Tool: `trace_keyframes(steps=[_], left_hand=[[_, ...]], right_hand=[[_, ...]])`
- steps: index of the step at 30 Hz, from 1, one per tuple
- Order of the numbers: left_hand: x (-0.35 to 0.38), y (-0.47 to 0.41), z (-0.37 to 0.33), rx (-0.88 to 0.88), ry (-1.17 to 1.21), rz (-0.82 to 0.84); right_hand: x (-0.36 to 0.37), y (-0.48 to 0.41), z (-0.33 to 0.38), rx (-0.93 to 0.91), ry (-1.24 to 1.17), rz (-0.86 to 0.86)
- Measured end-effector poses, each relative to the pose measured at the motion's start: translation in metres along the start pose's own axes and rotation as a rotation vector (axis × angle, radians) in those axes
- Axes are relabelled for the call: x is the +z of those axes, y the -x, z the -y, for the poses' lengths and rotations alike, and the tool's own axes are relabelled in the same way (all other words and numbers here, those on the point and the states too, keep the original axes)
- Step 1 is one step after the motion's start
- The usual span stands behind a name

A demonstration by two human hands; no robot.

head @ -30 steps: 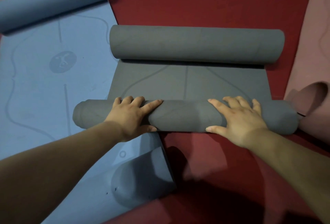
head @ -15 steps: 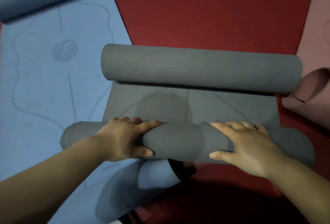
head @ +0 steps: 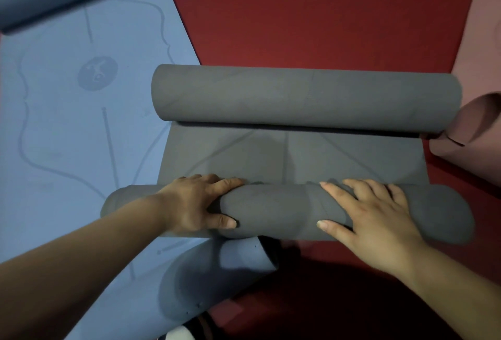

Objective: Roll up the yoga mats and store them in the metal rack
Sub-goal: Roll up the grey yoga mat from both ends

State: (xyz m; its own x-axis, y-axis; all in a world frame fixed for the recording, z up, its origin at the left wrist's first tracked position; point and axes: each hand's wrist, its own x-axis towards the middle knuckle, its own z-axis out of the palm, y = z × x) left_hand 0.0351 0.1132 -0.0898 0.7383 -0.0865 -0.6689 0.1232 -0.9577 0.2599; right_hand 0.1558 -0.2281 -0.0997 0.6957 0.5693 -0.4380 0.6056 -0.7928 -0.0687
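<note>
The grey mat (head: 271, 212) lies part-rolled under both hands, the left hand (head: 195, 204) curled round its near roll and the right hand (head: 374, 217) pressing flat with fingers splayed; I judge both should push evenly forward, keeping it tight and square toward the far coil (head: 298, 98) ahead.

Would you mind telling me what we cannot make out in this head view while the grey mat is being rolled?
Out of view: the metal rack, nowhere in the head view.
Blurred: both ends of the near roll of the grey mat; the left hand and right hand cover parts.
Cut off by the right edge: the pink mat.
Cut off by the left edge: the blue mat.
</note>
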Motion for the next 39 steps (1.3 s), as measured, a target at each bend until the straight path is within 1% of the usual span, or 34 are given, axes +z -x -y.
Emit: trace_keyframes(steps=[3,6,8,13,17,19,21,26,28,32,39], left_hand=[[0.003,0.007,-0.005,-0.010,-0.036,-0.117],[0.019,0.018,-0.010,-0.047,-0.076,-0.268],[0.030,0.020,-0.011,-0.070,-0.106,-0.336],[0.021,0.014,-0.008,-0.075,-0.080,-0.258],[0.007,0.007,-0.005,-0.069,-0.062,-0.170],[0.006,0.006,-0.005,-0.068,-0.073,-0.155],[0.007,0.006,-0.004,-0.077,-0.095,-0.177],[0.024,0.011,-0.010,-0.104,-0.203,-0.359],[0.030,0.013,-0.013,-0.119,-0.218,-0.392],[0.027,0.012,-0.013,-0.129,-0.195,-0.364],[0.009,0.005,-0.008,-0.147,-0.114,-0.236]], right_hand=[[-0.002,-0.003,-0.001,-0.006,0.003,0.020],[-0.006,-0.007,-0.002,-0.005,-0.006,0.021],[-0.007,-0.008,-0.001,-0.015,-0.001,0.043],[-0.012,-0.008,0.001,-0.007,-0.005,0.082],[-0.005,0.000,0.008,0.021,0.033,0.049],[-0.006,-0.003,0.007,0.023,0.036,0.054],[-0.010,-0.007,0.006,0.016,0.032,0.071],[-0.019,-0.016,0.003,0.003,-0.010,0.108],[-0.021,-0.018,0.003,0.001,-0.011,0.124],[-0.020,-0.019,0.002,0.001,-0.009,0.111],[-0.003,-0.008,0.009,-0.002,0.048,0.017]])
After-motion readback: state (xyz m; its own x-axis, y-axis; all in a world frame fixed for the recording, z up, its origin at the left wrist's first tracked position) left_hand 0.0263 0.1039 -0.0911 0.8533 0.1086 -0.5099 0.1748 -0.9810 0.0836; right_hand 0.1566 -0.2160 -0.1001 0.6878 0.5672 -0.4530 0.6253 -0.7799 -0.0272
